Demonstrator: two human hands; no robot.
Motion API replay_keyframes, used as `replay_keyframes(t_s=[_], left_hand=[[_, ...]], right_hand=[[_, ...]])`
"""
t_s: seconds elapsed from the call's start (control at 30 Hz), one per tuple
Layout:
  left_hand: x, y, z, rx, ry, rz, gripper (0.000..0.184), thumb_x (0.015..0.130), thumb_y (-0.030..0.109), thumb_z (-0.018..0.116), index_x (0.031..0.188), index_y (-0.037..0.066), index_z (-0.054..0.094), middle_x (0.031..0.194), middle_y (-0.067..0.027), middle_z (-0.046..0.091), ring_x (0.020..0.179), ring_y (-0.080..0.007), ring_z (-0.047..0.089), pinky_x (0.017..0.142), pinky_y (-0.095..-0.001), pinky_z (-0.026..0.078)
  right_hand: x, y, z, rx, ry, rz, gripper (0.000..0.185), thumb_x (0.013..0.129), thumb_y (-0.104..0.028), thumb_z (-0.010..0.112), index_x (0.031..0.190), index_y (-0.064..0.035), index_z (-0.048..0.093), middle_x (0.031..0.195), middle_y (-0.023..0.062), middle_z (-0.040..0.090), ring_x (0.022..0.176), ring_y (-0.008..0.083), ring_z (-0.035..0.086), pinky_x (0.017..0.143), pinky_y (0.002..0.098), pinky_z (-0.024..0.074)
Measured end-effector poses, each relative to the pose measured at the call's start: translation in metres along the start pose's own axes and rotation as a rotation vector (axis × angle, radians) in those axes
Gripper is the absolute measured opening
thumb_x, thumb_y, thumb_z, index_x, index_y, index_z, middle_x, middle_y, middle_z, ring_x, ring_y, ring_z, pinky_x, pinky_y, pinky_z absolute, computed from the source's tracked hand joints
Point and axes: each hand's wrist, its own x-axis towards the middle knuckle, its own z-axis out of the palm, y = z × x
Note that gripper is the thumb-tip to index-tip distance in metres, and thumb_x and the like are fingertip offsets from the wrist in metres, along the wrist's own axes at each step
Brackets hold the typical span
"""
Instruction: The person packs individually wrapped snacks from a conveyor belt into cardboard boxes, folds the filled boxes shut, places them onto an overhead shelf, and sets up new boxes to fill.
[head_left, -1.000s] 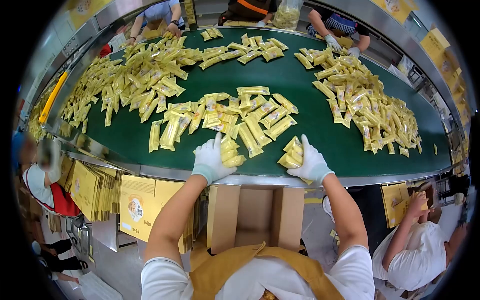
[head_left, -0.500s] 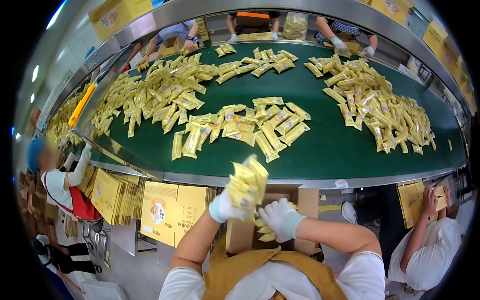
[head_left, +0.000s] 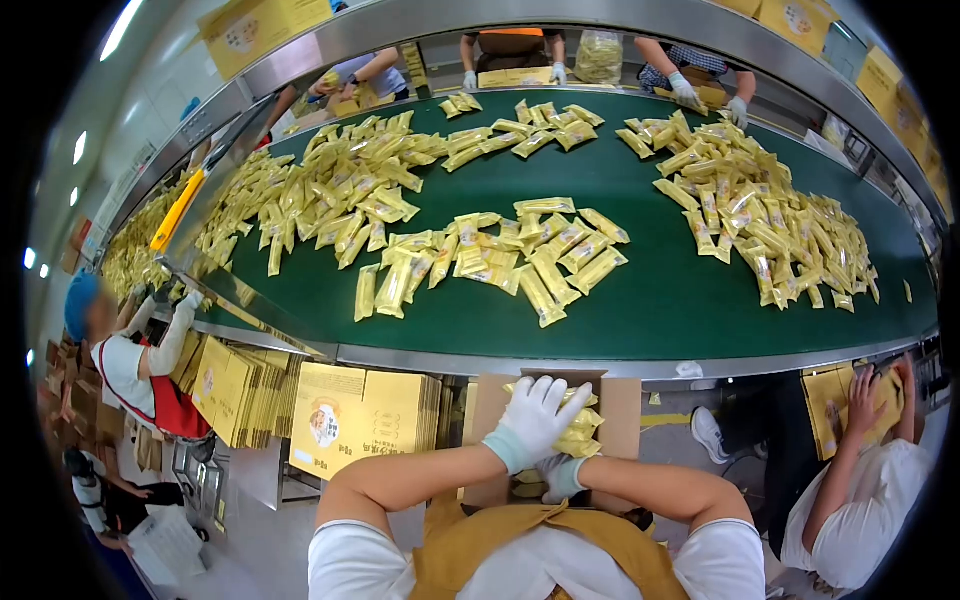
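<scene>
An open cardboard box (head_left: 621,415) stands in front of me, against the near edge of the conveyor belt. My left hand (head_left: 538,422), in a white glove, is wrapped over a bunch of yellow wrapped packets (head_left: 582,430) at the box opening. Below it, my right hand (head_left: 563,478), also gloved, reaches into the box; its fingers are mostly hidden by the left hand and the shadow. A few more packets show dimly on the box's floor between the hands and my apron (head_left: 545,535).
Piles of yellow packets lie on the green belt (head_left: 460,335). Flattened yellow cartons (head_left: 365,415) stand stacked at left. Several co-workers stand around, one in a red apron (head_left: 178,405) at left, another at right handling a carton (head_left: 835,405). A metal rail (head_left: 540,365) edges the belt.
My left hand has brought its bunch of packets from beside the box down to its opening, moving right. My right hand has sunk lower inside. At left back, a co-worker's hands have left the belt.
</scene>
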Motion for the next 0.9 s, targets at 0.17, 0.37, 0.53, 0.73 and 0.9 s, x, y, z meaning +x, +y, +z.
replay_keyframes(t_s=[0.17,0.37,0.53,0.73,0.9], left_hand=[[0.002,0.008,-0.008,0.082,-0.108,-0.045,0.066,0.079,0.019,0.064,0.142,0.006,0.051,0.109,-0.0148,0.055,0.100,-0.0306,0.056,0.084,-0.0453,0.040],[0.010,0.007,0.010,0.182,-0.261,-0.069,0.063,0.082,0.022,0.062,0.142,0.009,0.050,0.108,-0.0128,0.056,0.097,-0.0289,0.055,0.083,-0.0457,0.040],[0.011,0.009,0.062,0.275,-0.478,-0.019,0.067,0.083,0.026,0.063,0.146,0.011,0.046,0.113,-0.0102,0.056,0.102,-0.0274,0.054,0.086,-0.0473,0.039],[0.030,0.017,0.094,0.215,-0.902,-0.098,0.099,0.078,0.032,0.076,0.159,0.012,0.022,0.137,-0.0107,0.050,0.124,-0.0284,0.051,0.098,-0.0555,0.039],[0.045,-0.010,0.049,-0.106,-1.085,0.007,0.115,0.065,0.034,0.085,0.157,0.004,0.023,0.154,-0.0180,0.036,0.139,-0.0357,0.040,0.109,-0.0525,0.035]], right_hand=[[0.005,0.006,0.016,-0.034,-0.036,0.057,0.102,0.072,-0.053,0.079,0.148,0.0002,0.038,0.142,0.0270,0.050,0.130,0.0409,0.052,0.110,0.0474,0.0405],[-0.001,-0.022,0.000,-0.119,-0.143,0.300,0.089,0.082,-0.046,0.075,0.151,-0.0080,0.036,0.138,0.0206,0.057,0.127,0.0357,0.056,0.103,0.0503,0.0443],[0.007,-0.025,0.011,-0.215,-0.157,0.361,0.082,0.080,-0.063,0.070,0.142,-0.0138,0.051,0.134,0.0151,0.062,0.118,0.0325,0.063,0.090,0.0545,0.0498],[0.025,-0.030,-0.002,-0.336,-0.359,0.323,0.082,0.082,-0.065,0.068,0.141,-0.0106,0.055,0.135,0.0111,0.063,0.111,0.0333,0.066,0.085,0.0554,0.0518],[-0.029,-0.009,-0.080,-0.127,-0.344,-0.023,0.078,0.090,-0.062,0.059,0.140,-0.0028,0.053,0.121,0.0229,0.067,0.105,0.0382,0.067,0.090,0.0437,0.0529]])
